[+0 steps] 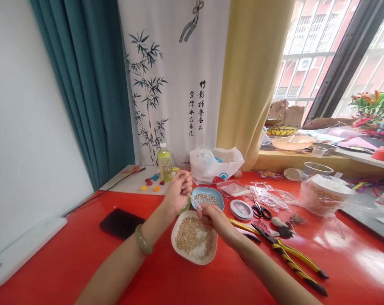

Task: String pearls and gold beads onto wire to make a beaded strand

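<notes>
Gold, shiny beads (186, 235) lie in a smooth white dish (191, 257); the left hand (179, 187) and right hand (212, 216) pinch a thin, pale strand (193, 200).

Grn dish (186, 207) part. behind L wrist (170, 205)

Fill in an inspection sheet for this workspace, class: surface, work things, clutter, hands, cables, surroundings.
Surface: glossy red tabletop, glare at right.
Work things: white dish of gold-coloured beads; blue dish of beads behind it.
Clutter: phone left; spool, scissors and pliers right; plastic bag at the back.
Hands: left hand raised, right hand over the white dish's far edge; a thin strand seems pinched between them.
Cables: one black cable, left side.
Surroundings: teal curtain, yellow curtain, bamboo-print hanging, barred window.
</notes>
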`<state>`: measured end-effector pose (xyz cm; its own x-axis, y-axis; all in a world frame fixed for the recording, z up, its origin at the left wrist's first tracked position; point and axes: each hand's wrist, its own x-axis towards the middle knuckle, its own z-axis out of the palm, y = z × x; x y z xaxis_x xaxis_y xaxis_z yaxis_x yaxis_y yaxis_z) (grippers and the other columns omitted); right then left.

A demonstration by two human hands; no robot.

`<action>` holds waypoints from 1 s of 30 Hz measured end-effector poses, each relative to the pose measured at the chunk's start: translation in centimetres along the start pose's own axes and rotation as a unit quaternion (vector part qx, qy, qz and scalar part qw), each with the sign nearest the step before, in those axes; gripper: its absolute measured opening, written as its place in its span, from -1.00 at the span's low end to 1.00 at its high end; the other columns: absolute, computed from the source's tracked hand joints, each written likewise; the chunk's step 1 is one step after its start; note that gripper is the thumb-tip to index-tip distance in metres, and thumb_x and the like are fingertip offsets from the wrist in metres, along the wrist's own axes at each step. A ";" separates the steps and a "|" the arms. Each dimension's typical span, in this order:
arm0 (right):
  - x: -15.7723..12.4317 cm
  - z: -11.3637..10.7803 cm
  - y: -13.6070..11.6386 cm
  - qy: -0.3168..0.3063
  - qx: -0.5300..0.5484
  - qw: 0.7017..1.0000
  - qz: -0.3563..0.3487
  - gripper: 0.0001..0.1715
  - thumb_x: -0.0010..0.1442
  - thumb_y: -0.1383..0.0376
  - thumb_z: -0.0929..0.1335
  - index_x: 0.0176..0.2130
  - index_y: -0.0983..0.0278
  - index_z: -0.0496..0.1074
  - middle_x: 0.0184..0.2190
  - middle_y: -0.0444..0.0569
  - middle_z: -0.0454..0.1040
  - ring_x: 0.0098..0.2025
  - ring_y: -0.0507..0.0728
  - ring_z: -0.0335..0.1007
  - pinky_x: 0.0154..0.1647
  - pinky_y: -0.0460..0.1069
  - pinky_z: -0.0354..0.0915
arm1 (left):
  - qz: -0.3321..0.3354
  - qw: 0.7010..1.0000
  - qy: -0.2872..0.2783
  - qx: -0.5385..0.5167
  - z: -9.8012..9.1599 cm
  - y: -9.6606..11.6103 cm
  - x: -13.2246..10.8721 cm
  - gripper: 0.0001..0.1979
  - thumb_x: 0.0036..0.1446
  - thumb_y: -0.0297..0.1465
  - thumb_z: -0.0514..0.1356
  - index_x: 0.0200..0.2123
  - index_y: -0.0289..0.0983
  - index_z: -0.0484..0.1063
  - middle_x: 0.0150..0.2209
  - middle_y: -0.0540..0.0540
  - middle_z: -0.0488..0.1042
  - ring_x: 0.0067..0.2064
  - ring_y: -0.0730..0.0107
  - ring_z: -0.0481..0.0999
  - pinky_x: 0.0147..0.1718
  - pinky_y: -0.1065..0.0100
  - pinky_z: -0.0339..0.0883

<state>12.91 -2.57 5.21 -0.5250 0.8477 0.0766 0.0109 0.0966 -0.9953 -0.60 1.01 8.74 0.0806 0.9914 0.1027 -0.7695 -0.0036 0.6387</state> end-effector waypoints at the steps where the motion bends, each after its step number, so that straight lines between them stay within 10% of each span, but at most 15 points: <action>1: 0.0 0.0 0.1 0.000 0.000 1.000 0.004 -0.85 -0.09 0.33 0.10 -0.63 0.25 0.12 -0.72 -0.28 -0.16 -0.67 -0.05 -0.29 -0.66 -0.10 -0.23 | 0.002 1.000 -0.001 -0.002 0.0 0.0 0.0 -0.85 0.07 -0.59 0.04 -0.51 -0.32 0.16 -0.63 0.10 0.13 -0.72 0.76 -0.02 -0.77 0.66 -0.21; 30: 0.2 -0.3 0.4 0.005 -0.039 0.998 -0.042 -0.73 -0.02 0.33 0.10 -0.66 0.29 0.18 -0.70 -0.20 0.06 -0.61 -0.03 -0.07 -0.55 -0.07 -0.10 | -0.022 0.999 -0.031 0.011 -0.4 -0.6 0.1 -0.86 0.01 -0.64 0.04 -0.51 -0.34 0.17 -0.63 0.09 0.15 -0.73 0.78 -0.02 -0.77 0.66 -0.22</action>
<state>13.10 -2.23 4.85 -0.5181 0.8401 0.1610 0.0335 0.2080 -0.9776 -0.32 1.16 8.07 0.1540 0.9807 0.1204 -0.7501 0.0367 0.6603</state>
